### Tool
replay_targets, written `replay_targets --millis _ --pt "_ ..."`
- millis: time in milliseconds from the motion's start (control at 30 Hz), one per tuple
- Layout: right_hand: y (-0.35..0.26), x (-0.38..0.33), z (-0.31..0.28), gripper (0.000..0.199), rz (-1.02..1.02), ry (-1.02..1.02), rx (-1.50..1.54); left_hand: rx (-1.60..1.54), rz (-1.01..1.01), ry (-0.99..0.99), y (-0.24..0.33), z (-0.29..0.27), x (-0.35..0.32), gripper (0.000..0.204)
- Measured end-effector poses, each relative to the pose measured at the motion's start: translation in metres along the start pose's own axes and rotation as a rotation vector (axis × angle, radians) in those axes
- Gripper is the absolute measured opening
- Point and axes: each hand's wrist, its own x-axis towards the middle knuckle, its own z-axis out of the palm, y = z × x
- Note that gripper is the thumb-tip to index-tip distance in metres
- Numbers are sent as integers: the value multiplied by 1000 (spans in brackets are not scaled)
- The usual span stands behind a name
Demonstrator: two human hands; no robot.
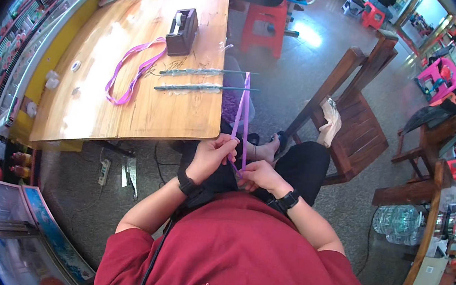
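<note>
Two thin dark sticks (pixel 189 87) are fixed to the table with clear tape, and their tips stick out past its right edge. A purple ribbon (pixel 245 110) is looped around the sticks there and runs down toward me as two strands. My left hand (pixel 212 156) pinches it beside the table's near corner. Lower and to the right, my right hand (pixel 261 176) pinches the ribbon's near end. Both hands are closed, just above my lap. More purple ribbon (pixel 117 75) lies in a loose loop on the table, by a black tape dispenser (pixel 182 33).
The wooden table (pixel 185 120) fills the left side. A wooden chair (pixel 355 124) with a pale cloth on its seat stands at right. Red stools (pixel 263 30), a large clear bottle (pixel 397 221) and a power strip (pixel 104 172) are around. Shelves of goods line both sides.
</note>
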Motion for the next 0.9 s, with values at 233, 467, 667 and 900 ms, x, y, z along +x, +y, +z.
replay_targets --millis 233,467,667,900 --pt "4 4 0 22 0 -2 11 98 22 95 -3 1 1 22" --pt "7 6 2 20 3 -13 -28 165 41 -30 -5 7 7 28" --pt "6 4 3 18 9 -21 -39 41 24 -52 -6 8 29 31" --pt "8 4 1 20 -31 -30 -67 650 681 78 -32 -3 47 26"
